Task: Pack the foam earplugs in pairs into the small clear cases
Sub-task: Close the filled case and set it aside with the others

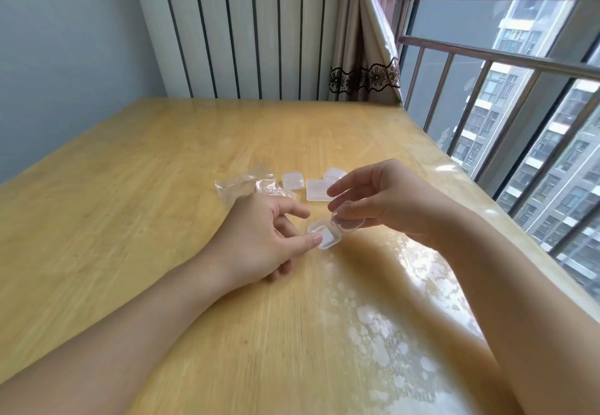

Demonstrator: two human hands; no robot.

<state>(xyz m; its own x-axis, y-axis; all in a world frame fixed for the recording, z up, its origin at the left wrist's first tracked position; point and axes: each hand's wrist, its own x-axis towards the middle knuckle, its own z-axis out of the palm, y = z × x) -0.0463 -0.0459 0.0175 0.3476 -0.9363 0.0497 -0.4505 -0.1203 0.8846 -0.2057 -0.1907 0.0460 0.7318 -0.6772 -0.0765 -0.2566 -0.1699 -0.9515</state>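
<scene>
Holding the open case (324,235) low over the table (130,220), your left hand (256,239) pinches its base while your right hand (373,200) grips the raised lid — hands close together. Spare cases (293,181) and the bag (246,184) lie just beyond; the left hand is nearer the bag. Earplugs cannot be made out.
</scene>
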